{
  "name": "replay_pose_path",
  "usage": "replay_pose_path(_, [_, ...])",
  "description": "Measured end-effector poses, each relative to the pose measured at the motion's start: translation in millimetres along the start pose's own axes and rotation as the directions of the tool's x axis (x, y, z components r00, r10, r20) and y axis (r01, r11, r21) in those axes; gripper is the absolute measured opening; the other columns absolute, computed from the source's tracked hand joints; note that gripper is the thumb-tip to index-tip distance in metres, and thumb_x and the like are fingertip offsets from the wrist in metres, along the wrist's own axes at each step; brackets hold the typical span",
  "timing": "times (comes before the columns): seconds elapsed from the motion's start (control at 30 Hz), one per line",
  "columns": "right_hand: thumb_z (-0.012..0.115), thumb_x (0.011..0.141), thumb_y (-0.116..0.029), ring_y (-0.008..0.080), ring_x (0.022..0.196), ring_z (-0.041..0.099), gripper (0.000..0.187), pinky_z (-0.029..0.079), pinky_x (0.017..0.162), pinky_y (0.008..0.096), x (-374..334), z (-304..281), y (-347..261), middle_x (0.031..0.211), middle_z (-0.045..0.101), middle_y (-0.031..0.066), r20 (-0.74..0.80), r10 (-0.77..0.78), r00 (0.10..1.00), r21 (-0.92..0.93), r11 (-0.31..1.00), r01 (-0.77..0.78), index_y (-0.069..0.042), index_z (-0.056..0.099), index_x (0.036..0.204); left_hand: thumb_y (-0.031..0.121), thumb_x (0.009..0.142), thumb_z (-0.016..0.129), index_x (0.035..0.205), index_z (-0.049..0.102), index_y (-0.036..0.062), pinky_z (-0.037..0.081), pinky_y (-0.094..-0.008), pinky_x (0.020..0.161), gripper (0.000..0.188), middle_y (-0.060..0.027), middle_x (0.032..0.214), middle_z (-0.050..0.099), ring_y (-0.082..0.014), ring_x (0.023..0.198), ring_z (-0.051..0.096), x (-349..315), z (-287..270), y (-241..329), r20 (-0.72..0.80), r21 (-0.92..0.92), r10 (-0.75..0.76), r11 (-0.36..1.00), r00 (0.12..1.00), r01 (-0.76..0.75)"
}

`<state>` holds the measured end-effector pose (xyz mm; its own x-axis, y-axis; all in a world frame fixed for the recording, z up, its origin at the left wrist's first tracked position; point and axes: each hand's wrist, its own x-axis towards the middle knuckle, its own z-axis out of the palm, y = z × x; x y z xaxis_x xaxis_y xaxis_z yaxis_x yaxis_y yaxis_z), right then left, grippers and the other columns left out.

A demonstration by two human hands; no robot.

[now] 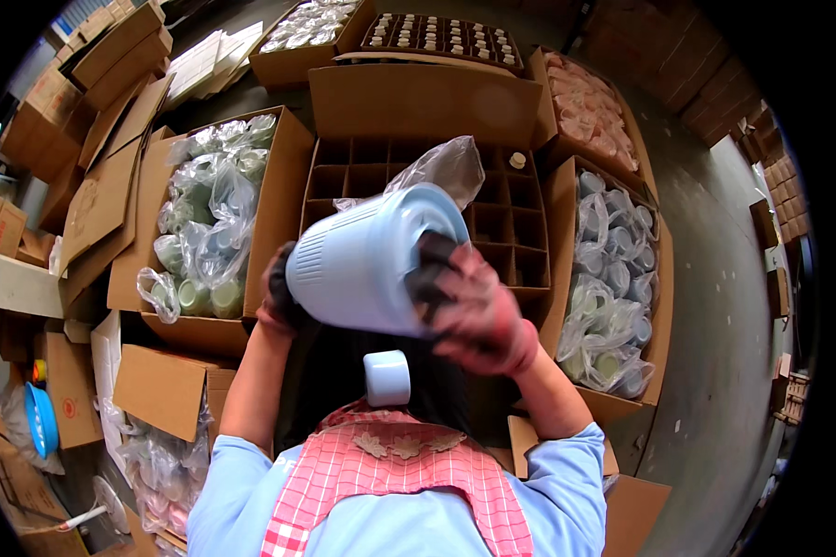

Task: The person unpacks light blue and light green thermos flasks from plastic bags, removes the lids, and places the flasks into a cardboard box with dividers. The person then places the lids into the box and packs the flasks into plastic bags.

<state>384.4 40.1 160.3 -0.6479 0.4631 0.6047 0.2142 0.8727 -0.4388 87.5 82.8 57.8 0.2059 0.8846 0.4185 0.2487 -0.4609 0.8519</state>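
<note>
A large light blue plastic container (pixel 353 251), tapered and ribbed along one side, is held tilted on its side before me, its wide rim toward the right. My left hand (pixel 280 288), in a dark-palmed glove, is closed against its narrower end. At the wide end, my right hand (pixel 478 311), in a red and black glove, grips around the rim; motion blurs its fingers. Beneath, a small light blue cup (pixel 387 378) is by my lap. Behind the container, a clear plastic bag (pixel 441 172) lies over a divided carton (pixel 427 97).
Left stands a carton of bagged green cups (pixel 209 218); right, one of bagged pale cups (pixel 613 278). Farther back are a carton of pink bagged items (pixel 590 111) and a box of white-capped bottles (pixel 441 42). Flattened cardboard (pixel 107 200) leans at left; grey floor (pixel 715 325) runs along the right.
</note>
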Motion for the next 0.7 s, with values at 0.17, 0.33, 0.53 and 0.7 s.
replay_pose_path(0.17, [0.053, 0.089, -0.046, 0.0147, 0.097, 0.054, 0.053, 0.042, 0.087, 0.0269, -32, 31, 36, 0.103, 0.058, 0.0035, -0.113, 0.876, 0.469, 0.993, 0.114, 0.025, -0.001, 0.051, 0.117, 0.047, 0.084, 0.05, 0.113, 0.052, -0.0037, 0.043, -0.039, 0.09, 0.058, -0.0168, 0.108, 0.059, -0.0276, 0.1, 0.057, 11, 2, 30, -0.312, -0.13, 0.155, 0.97, 0.937, -0.203])
replay_pose_path(0.33, [0.056, 0.089, -0.041, 0.0083, 0.085, 0.048, 0.042, 0.042, 0.076, 0.0234, -23, 20, 59, 0.086, 0.055, 0.0009, -0.216, 0.84, 0.498, 0.776, 0.457, -0.435, -0.002, 0.056, 0.105, 0.06, 0.081, 0.051, 0.121, 0.046, -0.0037, 0.039, -0.0399, 0.096, 0.076, -0.0175, 0.116, 0.055, -0.0282, 0.108, 0.053, 13, 4, 35, -0.265, 0.124, 0.32, 0.947, 0.91, -0.297])
replay_pose_path(0.53, [0.06, 0.082, -0.022, 0.041, 0.122, 0.042, 0.031, 0.034, 0.1, 0.0468, -1, 18, 32, 0.128, 0.048, 0.0197, -0.088, -0.154, 0.984, -0.193, 0.972, 0.135, -0.003, 0.058, 0.106, 0.035, 0.081, 0.062, 0.111, 0.052, -0.0015, 0.046, -0.0371, 0.086, 0.048, -0.0176, 0.105, 0.058, -0.0289, 0.095, 0.057, 1, -10, -38, -0.256, -0.014, -0.081, 0.997, 0.963, 0.08])
replay_pose_path(0.7, [0.057, 0.088, -0.043, 0.0103, 0.09, 0.053, 0.044, 0.044, 0.083, 0.0262, -27, 29, 60, 0.095, 0.058, 0.0007, -0.143, 0.867, 0.476, 0.959, 0.24, -0.149, -0.003, 0.055, 0.107, 0.048, 0.079, 0.061, 0.115, 0.05, -0.0026, 0.042, -0.0425, 0.09, 0.064, -0.0197, 0.11, 0.057, -0.0339, 0.099, 0.056, 2, 7, -18, -0.379, -0.159, 0.039, 0.982, 0.925, -0.106])
